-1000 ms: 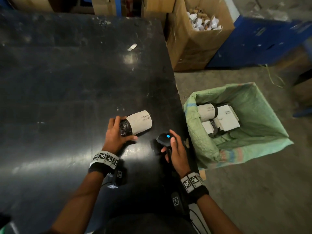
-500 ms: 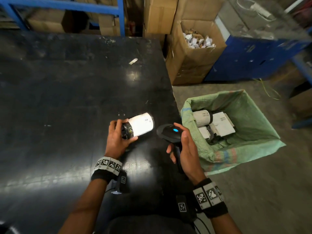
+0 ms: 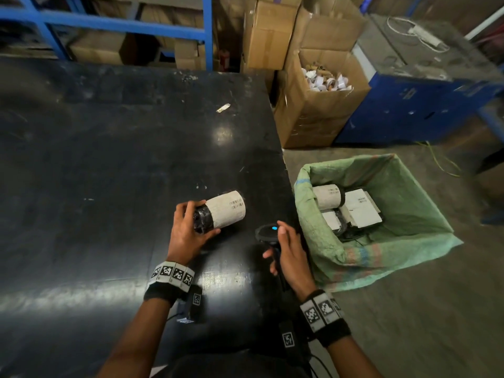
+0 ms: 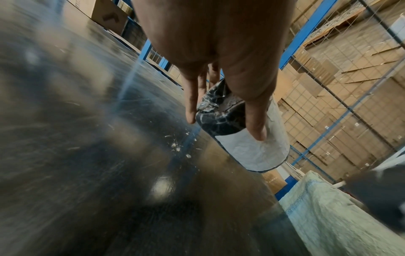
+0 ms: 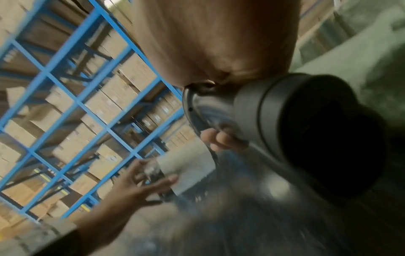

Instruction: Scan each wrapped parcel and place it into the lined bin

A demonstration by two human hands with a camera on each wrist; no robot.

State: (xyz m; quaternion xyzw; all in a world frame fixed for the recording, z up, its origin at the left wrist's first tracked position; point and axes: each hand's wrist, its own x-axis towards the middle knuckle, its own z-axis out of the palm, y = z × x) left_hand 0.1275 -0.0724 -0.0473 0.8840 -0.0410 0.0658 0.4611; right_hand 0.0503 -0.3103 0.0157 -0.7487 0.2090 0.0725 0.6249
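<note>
Far left, the black table (image 3: 109, 159) runs wide and glossy under the lamps, blue racking (image 3: 122, 21) stacked with cartons behind it. A small scrap (image 3: 223, 107) lies alone toward the far edge. Now the left hand (image 3: 188, 236): fingers and thumb curl round the black-wrapped end of the parcel (image 3: 225, 212), a roll lying on its side with its white label facing up and the barcode showing near the free end. From the left wrist the thumb (image 4: 255, 121) lies along the roll's side, reaching onto the label, and a finger presses the other flank, the roll held just above the tabletop. Whether it touches the table cannot be told. Just right of it, the right hand (image 3: 290, 255) wraps the handle of the scanner (image 3: 268, 231), fingers closed tight round the grip, a blue light glowing on top of its head. The head sits near the parcel's free end, apart from it. Right again, off the table's edge, the bin (image 3: 409, 241) stands on the floor in its green woven liner, holding another roll (image 3: 326, 196) and flat white parcels (image 3: 360, 207) beside it. Behind, an open carton (image 3: 313, 118) holds paper rolls.
</note>
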